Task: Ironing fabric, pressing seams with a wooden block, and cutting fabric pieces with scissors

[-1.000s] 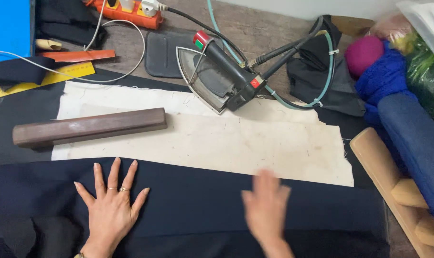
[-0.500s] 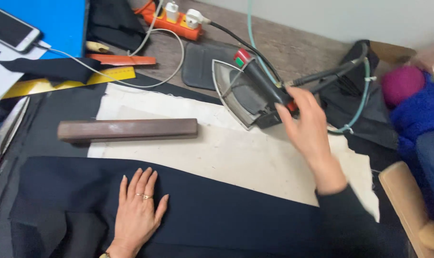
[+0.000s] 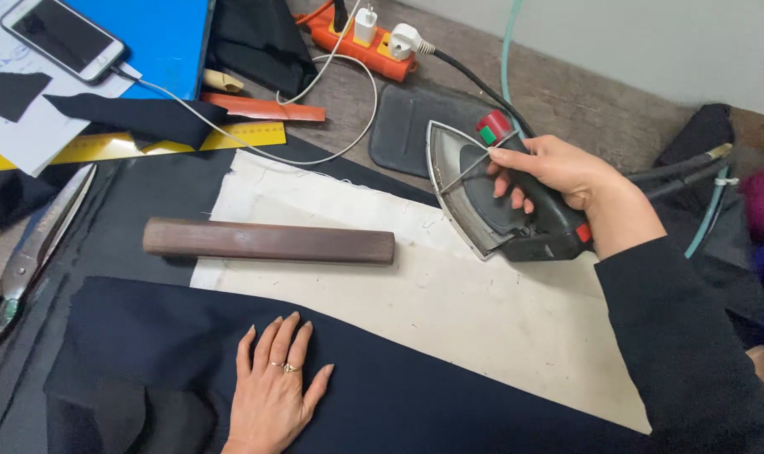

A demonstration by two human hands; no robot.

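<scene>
My left hand (image 3: 274,395) lies flat, fingers spread, on a dark navy fabric (image 3: 415,403) spread along the near edge of the table. My right hand (image 3: 558,172) is wrapped around the black handle of a steam iron (image 3: 491,202), which is tipped on its side with its metal soleplate facing left. The iron sits at the far right of a cream pressing cloth (image 3: 449,311). A dark wooden block (image 3: 268,241) lies across the cloth's left end.
Large scissors (image 3: 29,252) lie at the left edge. A yellow ruler (image 3: 146,143), a phone (image 3: 62,38) with its white cable, an orange power strip (image 3: 361,42) and a dark rubber mat (image 3: 415,118) sit at the back. Hoses and dark cloth are piled right.
My right hand lifted off the navy fabric, reached up to the iron and closed on its handle. The left hand stayed flat on the fabric. The view shifted left.
</scene>
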